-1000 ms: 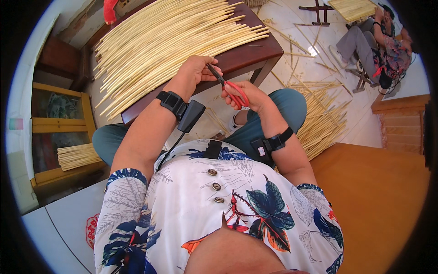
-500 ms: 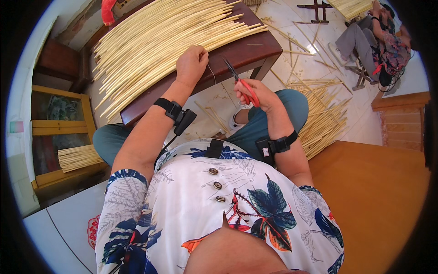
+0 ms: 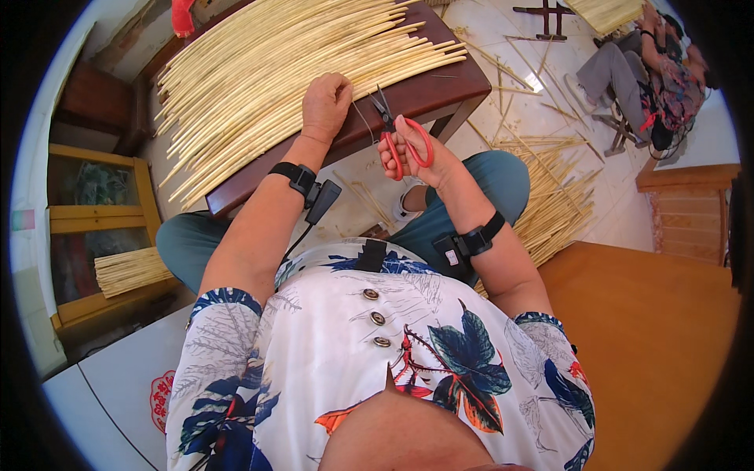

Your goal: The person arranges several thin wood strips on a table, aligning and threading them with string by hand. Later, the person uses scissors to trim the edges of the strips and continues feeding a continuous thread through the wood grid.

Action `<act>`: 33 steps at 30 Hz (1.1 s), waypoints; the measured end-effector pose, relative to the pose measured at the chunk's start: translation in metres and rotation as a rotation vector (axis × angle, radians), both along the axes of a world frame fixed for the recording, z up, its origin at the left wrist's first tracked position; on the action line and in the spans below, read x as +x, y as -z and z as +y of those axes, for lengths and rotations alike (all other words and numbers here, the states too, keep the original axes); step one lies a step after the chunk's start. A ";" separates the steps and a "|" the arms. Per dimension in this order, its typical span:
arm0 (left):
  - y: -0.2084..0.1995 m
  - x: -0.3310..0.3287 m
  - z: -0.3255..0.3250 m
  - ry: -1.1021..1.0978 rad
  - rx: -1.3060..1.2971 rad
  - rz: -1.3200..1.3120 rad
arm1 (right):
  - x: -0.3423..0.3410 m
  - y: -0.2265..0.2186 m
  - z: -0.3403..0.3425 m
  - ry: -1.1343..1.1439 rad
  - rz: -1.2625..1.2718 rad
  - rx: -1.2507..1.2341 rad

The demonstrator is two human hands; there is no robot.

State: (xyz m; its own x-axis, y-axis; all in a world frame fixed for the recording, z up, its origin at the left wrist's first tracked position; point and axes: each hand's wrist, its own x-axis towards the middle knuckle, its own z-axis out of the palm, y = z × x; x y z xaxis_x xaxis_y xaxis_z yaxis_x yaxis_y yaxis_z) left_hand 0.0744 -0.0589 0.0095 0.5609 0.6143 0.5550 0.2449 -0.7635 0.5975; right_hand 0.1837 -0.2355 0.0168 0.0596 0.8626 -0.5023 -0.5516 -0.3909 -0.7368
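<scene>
- Progress: many pale sticks point(image 3: 259, 78) are laid side by side on the dark tabletop point(image 3: 440, 90); loose ones remain on the floor, so work is judged partway.
- Left hand point(image 3: 324, 106): fingers curled over the stick ends at the tabletop's near edge.
- Right hand point(image 3: 412, 153): fingers gripped through the red-handled scissors point(image 3: 397, 129), held just off that edge, long axis and tips pointing up-left toward the sticks.

Stick pile point(image 3: 283, 71) runs past top edge – ends unseen

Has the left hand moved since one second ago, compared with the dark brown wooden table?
Yes. The left hand has gone from beside the red-handled scissors, up over the dark brown wooden table, and now rests on the pale yellow sticks.
</scene>
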 end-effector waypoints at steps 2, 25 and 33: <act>0.001 0.000 0.000 0.002 0.000 -0.008 | -0.001 0.000 -0.003 -0.015 0.006 -0.002; -0.010 -0.007 -0.002 0.251 -0.104 0.054 | -0.012 0.002 0.024 0.089 0.330 0.069; -0.009 -0.009 -0.001 0.236 -0.029 0.092 | -0.014 0.010 0.027 0.139 0.506 0.097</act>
